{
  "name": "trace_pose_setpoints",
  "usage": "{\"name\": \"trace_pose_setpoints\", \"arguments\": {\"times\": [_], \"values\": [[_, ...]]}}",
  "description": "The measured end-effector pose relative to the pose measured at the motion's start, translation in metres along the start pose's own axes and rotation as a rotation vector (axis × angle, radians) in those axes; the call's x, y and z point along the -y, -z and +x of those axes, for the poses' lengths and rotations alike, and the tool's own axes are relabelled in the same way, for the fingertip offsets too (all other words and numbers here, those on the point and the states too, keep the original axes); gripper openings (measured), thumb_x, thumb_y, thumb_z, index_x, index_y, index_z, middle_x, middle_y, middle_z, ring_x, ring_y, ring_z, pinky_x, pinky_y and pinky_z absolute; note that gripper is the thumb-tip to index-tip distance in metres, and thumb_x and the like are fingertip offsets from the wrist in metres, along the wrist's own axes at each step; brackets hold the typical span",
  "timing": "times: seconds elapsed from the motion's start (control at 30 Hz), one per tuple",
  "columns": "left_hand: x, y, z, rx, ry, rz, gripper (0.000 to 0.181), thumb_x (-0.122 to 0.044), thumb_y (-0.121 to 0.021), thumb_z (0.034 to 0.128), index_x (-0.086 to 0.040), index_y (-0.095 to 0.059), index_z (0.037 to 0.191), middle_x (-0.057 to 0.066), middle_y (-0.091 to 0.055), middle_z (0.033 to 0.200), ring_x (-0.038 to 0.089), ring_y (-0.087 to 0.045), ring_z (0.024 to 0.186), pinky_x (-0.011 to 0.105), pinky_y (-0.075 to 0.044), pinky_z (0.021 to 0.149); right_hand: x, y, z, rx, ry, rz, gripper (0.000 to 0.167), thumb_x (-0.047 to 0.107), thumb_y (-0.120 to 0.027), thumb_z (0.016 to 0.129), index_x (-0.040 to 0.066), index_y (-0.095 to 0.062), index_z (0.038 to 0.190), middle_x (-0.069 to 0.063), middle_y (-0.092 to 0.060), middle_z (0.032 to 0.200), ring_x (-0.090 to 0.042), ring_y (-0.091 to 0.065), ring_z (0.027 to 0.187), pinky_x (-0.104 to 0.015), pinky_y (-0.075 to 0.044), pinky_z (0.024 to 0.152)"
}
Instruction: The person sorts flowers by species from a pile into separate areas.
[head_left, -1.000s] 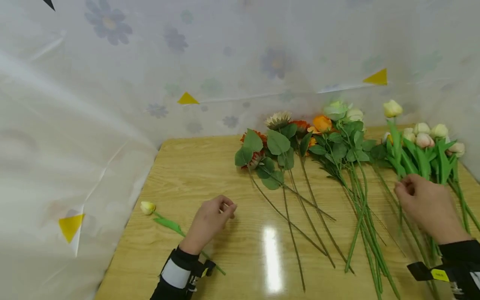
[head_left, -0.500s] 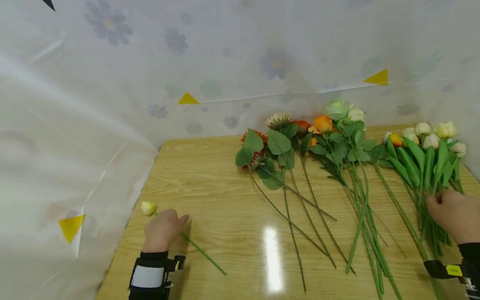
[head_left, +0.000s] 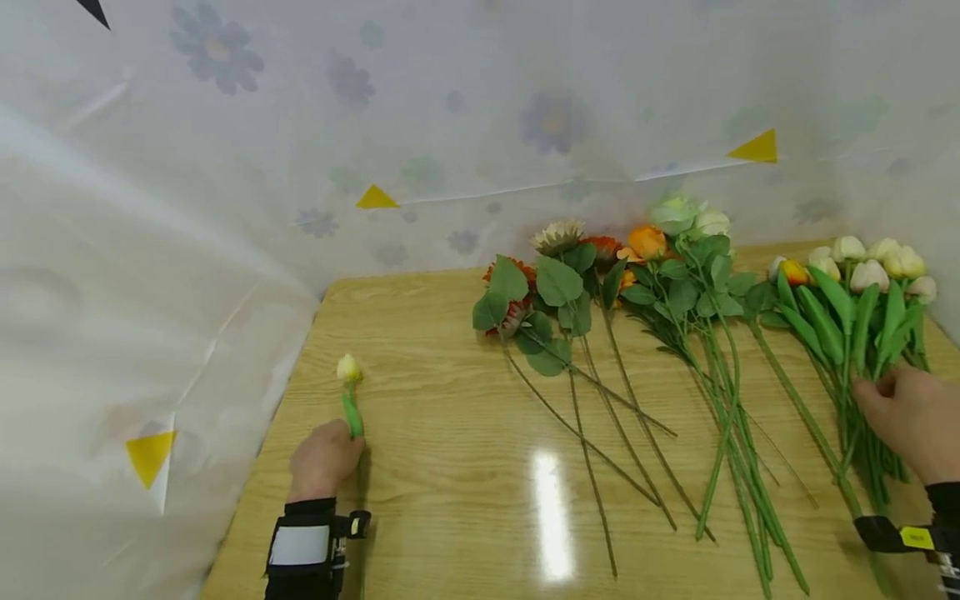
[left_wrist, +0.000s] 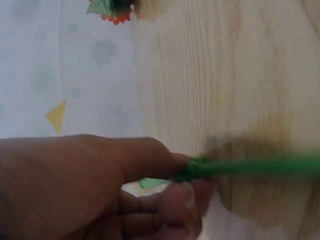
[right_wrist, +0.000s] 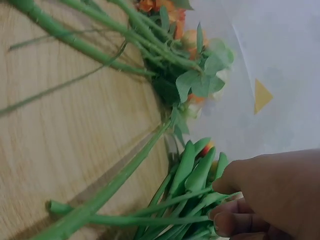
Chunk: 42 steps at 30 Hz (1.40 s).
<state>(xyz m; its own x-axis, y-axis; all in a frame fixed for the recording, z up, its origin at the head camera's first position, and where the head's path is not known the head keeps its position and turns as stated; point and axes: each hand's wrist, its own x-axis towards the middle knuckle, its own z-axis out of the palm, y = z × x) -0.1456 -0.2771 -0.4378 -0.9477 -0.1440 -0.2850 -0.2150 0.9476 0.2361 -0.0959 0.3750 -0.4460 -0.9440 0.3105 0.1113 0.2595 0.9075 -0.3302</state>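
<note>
A yellow tulip (head_left: 348, 369) stands out above my left hand (head_left: 326, 460), which pinches its green stem (left_wrist: 260, 166) between thumb and fingers at the table's left side. Its flower now points toward the back wall. On the far right, my right hand (head_left: 911, 417) is at the stems of a bunch of pale tulips (head_left: 832, 321). Thumb and curled fingers close around tulip stems (right_wrist: 170, 219) there; the hand partly hides the contact. A yellow tulip flower (head_left: 903, 262) lies among the bunch's white, pinkish and orange ones.
Long-stemmed red and cream flowers (head_left: 558, 283) lie mid-table, beside orange and pale green flowers (head_left: 682, 275) with crossing stems (head_left: 731, 433). A floral-patterned sheet (head_left: 480, 100) with yellow triangles hangs behind the wooden table (head_left: 435, 367) and down its left side.
My right hand has carried a yellow tulip rightward onto the bunch. My left hand has moved left, taken hold of the lone tulip lying there and turned it upright toward the back.
</note>
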Motion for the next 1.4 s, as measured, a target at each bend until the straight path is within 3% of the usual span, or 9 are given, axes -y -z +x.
{"name": "trace_pose_setpoints", "arguments": {"times": [0.23, 0.37, 0.47, 0.57, 0.73, 0.87, 1.03, 1.27, 1.4], "values": [[-0.022, -0.002, 0.01, -0.004, -0.108, -0.209, 0.044, -0.016, -0.051, 0.0981, -0.014, -0.045, 0.055, -0.003, -0.04, 0.048, 0.012, -0.039, 0.042, 0.024, -0.03, 0.044, -0.05, -0.042, 0.027, -0.059, 0.018, -0.028, 0.05, 0.039, -0.035, 0.107, -0.007, -0.05, 0.092, -0.01, -0.042, 0.054, -0.023, -0.035, 0.046, -0.036, -0.023, 0.046], [-0.039, 0.0, 0.012, 0.001, -0.156, -0.312, 0.027, -0.016, -0.048, 0.1004, -0.009, -0.053, 0.075, 0.001, -0.051, 0.059, 0.013, -0.047, 0.048, 0.026, -0.037, 0.047, -0.053, -0.057, 0.034, -0.05, 0.018, -0.053, 0.051, 0.043, -0.036, 0.107, -0.005, -0.052, 0.103, -0.011, -0.047, 0.059, -0.024, -0.037, 0.048, -0.038, -0.024, 0.046], [-0.054, 0.002, 0.01, 0.007, -0.18, -0.36, 0.019, -0.019, -0.049, 0.1018, -0.004, -0.058, 0.093, 0.008, -0.06, 0.073, 0.015, -0.054, 0.054, 0.027, -0.042, 0.05, -0.026, -0.047, 0.028, -0.03, 0.04, -0.047, 0.055, 0.047, -0.035, 0.107, -0.004, -0.054, 0.106, -0.015, -0.053, 0.065, -0.024, -0.041, 0.048, -0.037, -0.027, 0.047], [-0.071, 0.004, 0.008, 0.01, -0.211, -0.402, 0.019, -0.021, -0.05, 0.1029, -0.004, -0.059, 0.1, 0.012, -0.064, 0.083, 0.016, -0.055, 0.056, 0.028, -0.043, 0.051, 0.02, -0.025, 0.011, -0.004, 0.1, 0.01, 0.054, 0.045, -0.038, 0.107, -0.006, -0.056, 0.108, -0.016, -0.057, 0.071, -0.022, -0.043, 0.048, -0.035, -0.029, 0.046], [-0.103, 0.006, 0.001, 0.031, -0.317, -0.492, 0.016, -0.022, -0.054, 0.1029, -0.008, -0.06, 0.1, 0.009, -0.064, 0.084, 0.016, -0.055, 0.054, 0.028, -0.044, 0.049, 0.089, 0.0, -0.018, -0.005, 0.293, 0.121, 0.029, 0.024, -0.051, 0.105, -0.002, -0.061, 0.098, -0.004, -0.051, 0.061, -0.01, -0.035, 0.046, -0.028, -0.024, 0.046], [-0.132, 0.003, -0.005, 0.089, -0.467, -0.562, 0.017, -0.025, -0.055, 0.1035, -0.009, -0.059, 0.104, 0.008, -0.065, 0.087, 0.016, -0.056, 0.053, 0.028, -0.046, 0.051, 0.12, -0.003, -0.03, 0.002, 0.399, 0.22, 0.018, 0.019, -0.055, 0.103, 0.006, -0.064, 0.094, 0.004, -0.048, 0.06, -0.003, -0.031, 0.046, -0.024, -0.023, 0.047], [-0.173, -0.009, -0.014, 0.184, -0.628, -0.627, 0.021, -0.032, -0.054, 0.1039, -0.012, -0.06, 0.107, 0.009, -0.065, 0.082, 0.016, -0.057, 0.053, 0.028, -0.047, 0.051, 0.158, -0.015, -0.045, 0.085, 0.499, 0.407, 0.012, 0.018, -0.059, 0.101, 0.015, -0.066, 0.092, 0.009, -0.045, 0.06, -0.001, -0.032, 0.047, -0.023, -0.027, 0.046], [-0.22, -0.029, -0.036, 0.262, -0.738, -0.727, 0.02, -0.032, -0.055, 0.1027, -0.014, -0.059, 0.109, 0.009, -0.066, 0.076, 0.023, -0.064, 0.059, 0.026, -0.051, 0.05, 0.199, -0.03, -0.066, 0.354, 0.578, 0.624, 0.011, 0.02, -0.058, 0.102, 0.017, -0.067, 0.097, 0.014, -0.045, 0.061, 0.001, -0.036, 0.049, -0.022, -0.034, 0.047], [-0.231, -0.034, -0.044, 0.239, -0.755, -0.771, 0.018, -0.032, -0.056, 0.1023, -0.015, -0.059, 0.108, 0.006, -0.067, 0.074, 0.027, -0.067, 0.063, 0.026, -0.054, 0.052, 0.206, -0.031, -0.071, 0.405, 0.573, 0.658, 0.012, 0.019, -0.058, 0.102, 0.02, -0.066, 0.094, 0.013, -0.044, 0.061, 0.001, -0.036, 0.05, -0.022, -0.034, 0.048]]}}
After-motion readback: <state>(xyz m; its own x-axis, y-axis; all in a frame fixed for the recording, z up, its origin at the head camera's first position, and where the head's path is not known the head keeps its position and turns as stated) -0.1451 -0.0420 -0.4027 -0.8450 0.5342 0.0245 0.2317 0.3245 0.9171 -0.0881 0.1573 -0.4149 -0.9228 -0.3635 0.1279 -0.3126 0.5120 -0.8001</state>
